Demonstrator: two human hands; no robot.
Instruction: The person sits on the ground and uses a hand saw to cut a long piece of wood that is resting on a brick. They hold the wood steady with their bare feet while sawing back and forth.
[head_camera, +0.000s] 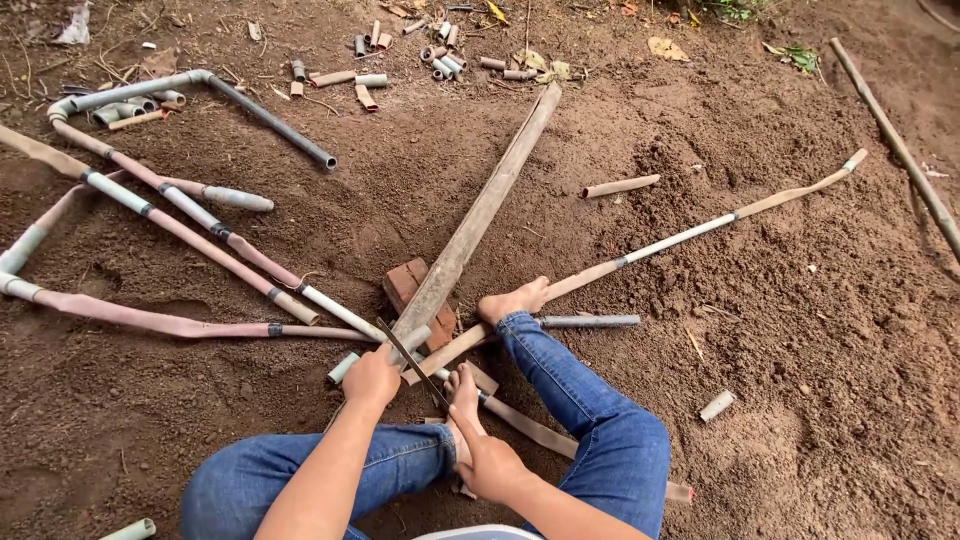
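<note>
The person sits on bare dirt in blue jeans, knees spread, both forearms reaching forward. The right hand (492, 466) sits low between the legs, fingers curled shut around the near end of a thin dark saw blade (412, 362); the exact grip is partly hidden. The left hand (371, 378) lies further out, wrist straight, fingers closed over the top of a short pale pipe (385, 350), pressing it down where the blade crosses it at a slant. One bare foot (463, 393) rests just right of the blade, the other foot (512, 299) beyond it on a flattened hose (700, 232) that runs off to the upper right. Just past the left hand a long plank (480, 215) leans over a red brick (408, 283) and stretches away. To the left lie jointed pipes and pinkish hoses (190, 228), with a bent grey pipe (270, 120) behind them. Farthest off, short pipe offcuts (440, 62) are scattered on the ground.
</note>
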